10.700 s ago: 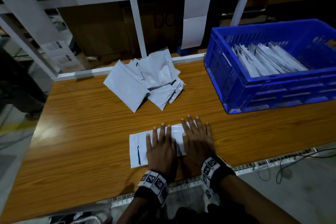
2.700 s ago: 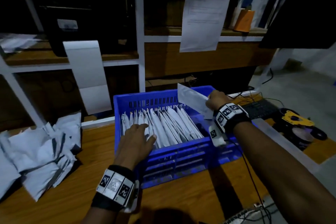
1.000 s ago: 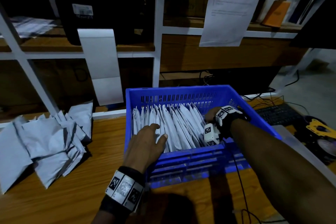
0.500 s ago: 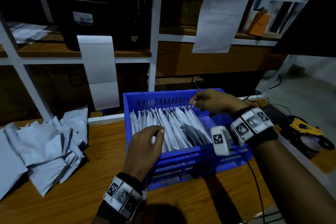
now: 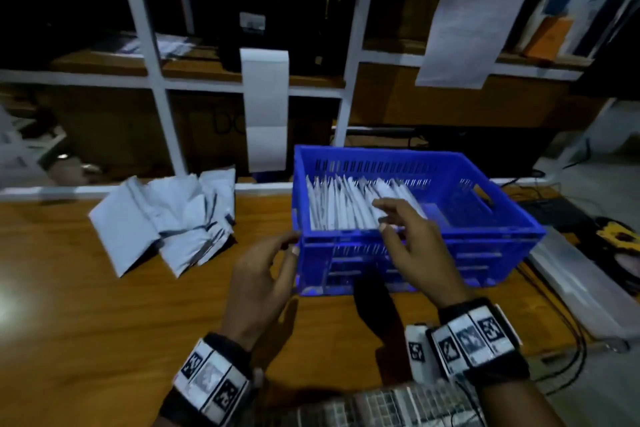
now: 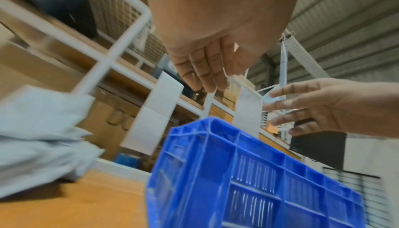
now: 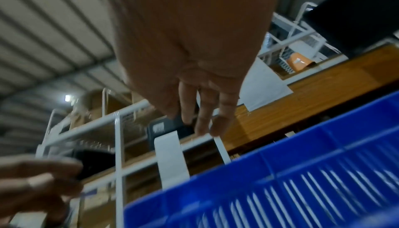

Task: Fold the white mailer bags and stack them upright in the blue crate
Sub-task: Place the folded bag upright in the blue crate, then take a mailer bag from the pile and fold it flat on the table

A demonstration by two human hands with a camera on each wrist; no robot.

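The blue crate (image 5: 485,236) stands on the wooden table at the right, with a row of folded white mailer bags (image 5: 346,204) upright in its left half. A loose pile of unfolded white mailer bags (image 5: 166,215) lies on the table to the left. My left hand (image 5: 266,270) hovers empty beside the crate's near left corner, fingers relaxed. Above the crate's front rim my right hand (image 5: 408,239) is empty too, fingers spread and reaching over the bags. The wrist views show both hands (image 6: 205,71) (image 7: 200,108) with straight fingers above the crate (image 6: 248,180) (image 7: 280,189).
A white shelf frame (image 5: 152,55) with hanging paper sheets (image 5: 265,107) rises behind the table. A keyboard (image 5: 554,215), cables and a yellow-black tool (image 5: 620,236) lie right of the crate. A grey tray (image 5: 581,288) sits at the table's right edge.
Both hands have pulled back out of the crate toward me. The left hand left the bags and now hangs beside the crate's corner; the right hand came back over the front rim.
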